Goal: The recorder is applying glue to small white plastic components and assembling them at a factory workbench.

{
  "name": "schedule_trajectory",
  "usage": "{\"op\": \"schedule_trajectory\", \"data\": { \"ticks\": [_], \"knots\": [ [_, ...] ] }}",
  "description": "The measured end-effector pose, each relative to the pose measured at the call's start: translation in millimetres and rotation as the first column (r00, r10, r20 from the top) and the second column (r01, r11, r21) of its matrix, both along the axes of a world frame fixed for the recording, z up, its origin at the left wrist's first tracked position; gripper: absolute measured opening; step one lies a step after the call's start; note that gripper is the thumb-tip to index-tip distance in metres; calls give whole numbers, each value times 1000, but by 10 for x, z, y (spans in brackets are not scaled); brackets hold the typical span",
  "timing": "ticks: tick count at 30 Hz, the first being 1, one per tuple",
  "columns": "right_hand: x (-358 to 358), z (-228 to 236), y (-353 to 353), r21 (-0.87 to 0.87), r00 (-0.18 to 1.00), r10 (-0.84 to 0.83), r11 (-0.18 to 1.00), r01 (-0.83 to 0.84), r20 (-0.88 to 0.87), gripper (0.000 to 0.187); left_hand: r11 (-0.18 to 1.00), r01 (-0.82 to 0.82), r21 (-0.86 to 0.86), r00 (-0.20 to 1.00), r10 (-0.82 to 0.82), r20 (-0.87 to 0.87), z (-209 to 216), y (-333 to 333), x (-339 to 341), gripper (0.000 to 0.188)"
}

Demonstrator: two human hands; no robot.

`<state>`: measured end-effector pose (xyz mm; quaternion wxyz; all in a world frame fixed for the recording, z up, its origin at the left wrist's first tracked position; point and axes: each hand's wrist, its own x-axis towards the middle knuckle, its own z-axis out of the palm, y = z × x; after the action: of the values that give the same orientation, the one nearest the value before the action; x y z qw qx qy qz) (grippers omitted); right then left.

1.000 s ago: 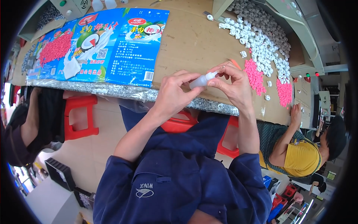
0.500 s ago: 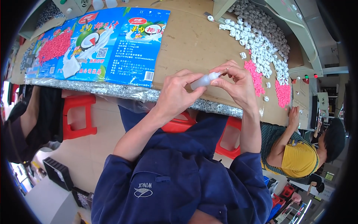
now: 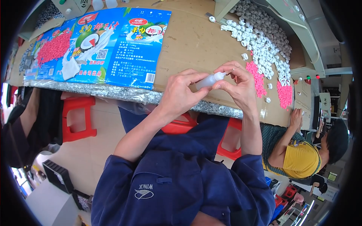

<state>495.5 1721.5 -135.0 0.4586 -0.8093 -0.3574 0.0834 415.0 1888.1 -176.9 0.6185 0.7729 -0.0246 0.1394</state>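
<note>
One whitish bottle (image 3: 204, 83) is in our grasp, tilted over the brown cardboard (image 3: 192, 41), its nozzle (image 3: 219, 76) pointing right. Our left hand (image 3: 180, 89), thumb and fingers narrowed, pinches the bottle's body. Our right hand (image 3: 241, 84) has its thumb and fingertips drawn in around the nozzle; we cannot tell whether they also hold some small piece. White pieces (image 3: 260, 45) are heaped beyond the bottle and to its right; pink pieces (image 3: 256, 79) lie nearer on that same side. Left of the bottle is a blue sheet (image 3: 120, 77) with a pink heap (image 3: 54, 49) on it. We judge the step in hand to be finger work at the nozzle. The next move seems to call for a steady, light left grip and fine right fingertips.
</note>
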Motion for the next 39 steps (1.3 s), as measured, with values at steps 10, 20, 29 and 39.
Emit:
{"op": "schedule_trajectory", "data": {
  "ticks": [10,20,29,39],
  "knots": [
    [9,10,-47,67,1000,27,997,-26,-6,33,999,20,-25,999,-19,38,86,2,28,27],
    [-26,95,-26,64,998,-51,997,53,-28,28,998,54,-18,998,-54,-32,114,-21,40,29],
    [26,120,-79,176,983,87,983,-58,-164,29,979,163,-121,984,-171,-59,90,-2,71,30],
    [31,65,-7,333,942,70,942,46,-328,23,932,303,-199,945,-322,-66,84,61,154,32]
  ]
}}
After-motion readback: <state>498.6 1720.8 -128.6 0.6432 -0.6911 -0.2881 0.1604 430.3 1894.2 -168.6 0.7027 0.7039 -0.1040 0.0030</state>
